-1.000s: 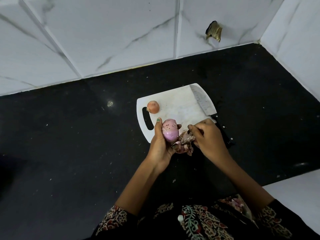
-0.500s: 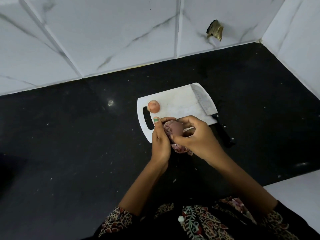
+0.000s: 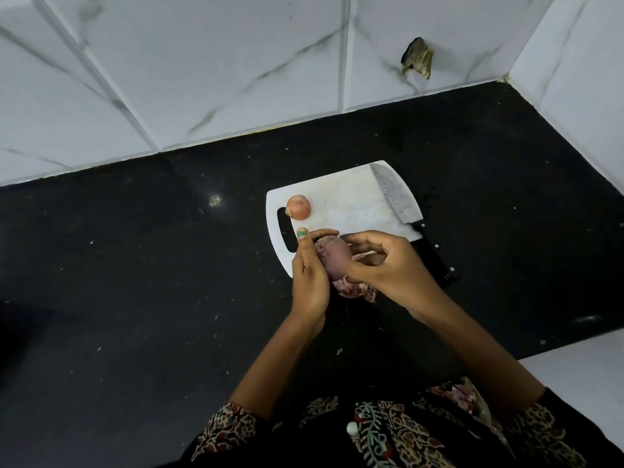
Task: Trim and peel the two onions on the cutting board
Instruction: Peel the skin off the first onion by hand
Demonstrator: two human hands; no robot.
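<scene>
Because both hands close around it, much of the purple onion [image 3: 334,261] is hidden — only its upper flank shows between them, with ragged skin scraps [image 3: 354,289] hanging below. The left hand [image 3: 309,276] cups it from the left, thumb up; the right hand [image 3: 388,265] curls its fingers over the right side, thumb tip on the bulb. Whether skin is pinched there cannot be told. This onion is held above the near edge of the white cutting board [image 3: 351,201]. A second onion [image 3: 298,207], orange-skinned and unpeeled, sits beside the board's handle slot. Along the board's right edge lies a cleaver [image 3: 396,197], its black handle partly covered by the right hand — black counter [image 3: 135,282] lies open all round.
</scene>
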